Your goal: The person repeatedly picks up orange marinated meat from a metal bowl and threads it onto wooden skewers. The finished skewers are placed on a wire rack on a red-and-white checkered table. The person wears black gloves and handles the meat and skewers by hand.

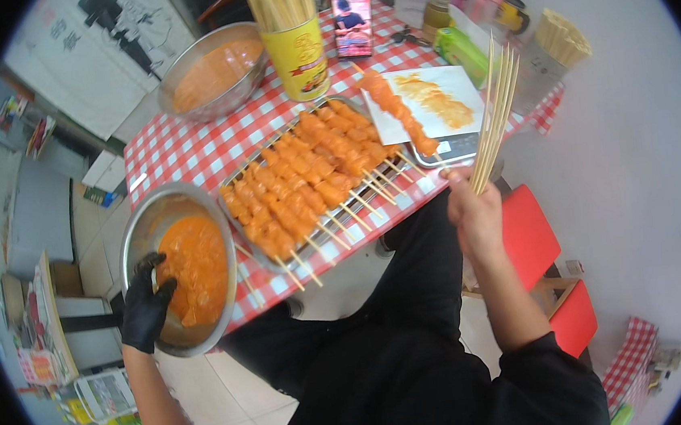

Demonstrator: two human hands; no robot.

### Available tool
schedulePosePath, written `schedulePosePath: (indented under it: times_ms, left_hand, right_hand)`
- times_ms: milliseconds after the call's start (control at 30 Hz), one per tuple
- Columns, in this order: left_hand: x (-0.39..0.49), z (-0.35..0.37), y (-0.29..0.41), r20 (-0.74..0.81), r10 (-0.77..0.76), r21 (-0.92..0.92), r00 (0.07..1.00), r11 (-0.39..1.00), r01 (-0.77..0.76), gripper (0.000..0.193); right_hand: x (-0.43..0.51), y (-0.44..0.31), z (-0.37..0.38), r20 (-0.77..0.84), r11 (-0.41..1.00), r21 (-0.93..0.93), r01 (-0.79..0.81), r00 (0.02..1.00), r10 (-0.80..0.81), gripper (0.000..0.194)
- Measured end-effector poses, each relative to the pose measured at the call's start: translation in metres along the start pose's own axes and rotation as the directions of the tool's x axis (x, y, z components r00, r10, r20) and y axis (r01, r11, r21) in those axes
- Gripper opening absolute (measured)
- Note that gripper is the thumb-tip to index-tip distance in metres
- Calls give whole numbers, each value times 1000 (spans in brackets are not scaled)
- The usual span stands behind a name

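My left hand [146, 299], in a black glove, is inside a steel bowl [124, 265] of marinated meat pieces [196, 267]; its fingers are apart at the meat's edge, and whether they pinch a piece is unclear. My bare right hand [475, 210] holds a bundle of bamboo skewers [493, 120] pointing up, together with the end of one loaded meat skewer [397, 110], which slants over the paper on a kitchen scale [453, 147]. Between my hands, a metal tray [239, 233] holds rows of meat skewers [307, 179], their bare stick ends towards me.
Behind the tray stand a second steel bowl [166, 94] of meat, a yellow can [297, 61] full of skewers and a lit phone [352, 24]. A green packet [460, 56] and a clear skewer container [532, 80] are at the right. Red stools [528, 235] stand beside me.
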State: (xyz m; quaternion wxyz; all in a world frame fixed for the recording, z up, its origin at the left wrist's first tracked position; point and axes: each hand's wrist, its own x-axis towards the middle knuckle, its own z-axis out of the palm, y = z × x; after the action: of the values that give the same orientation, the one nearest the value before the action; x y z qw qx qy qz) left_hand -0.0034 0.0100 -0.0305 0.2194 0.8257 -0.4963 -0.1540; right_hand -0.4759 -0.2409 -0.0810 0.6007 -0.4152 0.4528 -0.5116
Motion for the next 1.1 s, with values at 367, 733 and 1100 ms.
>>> schedulePosePath:
  times_ms: [367,733,1100]
  left_hand:
    - [19,11,-20,195,-13,289,981,956,-45,55]
    - [27,9,-20,191,25,250,981,965,-74,33]
    - [13,1,-21,75,16,167,997,986,-28,41]
  right_hand:
    - [67,-5,-58,-154,996,-86,-20,988,6,28]
    - [56,-2,-84,-224,999,38,4,974,5,32]
    - [60,-13,-51,-108,992,-121,-40,994,27,25]
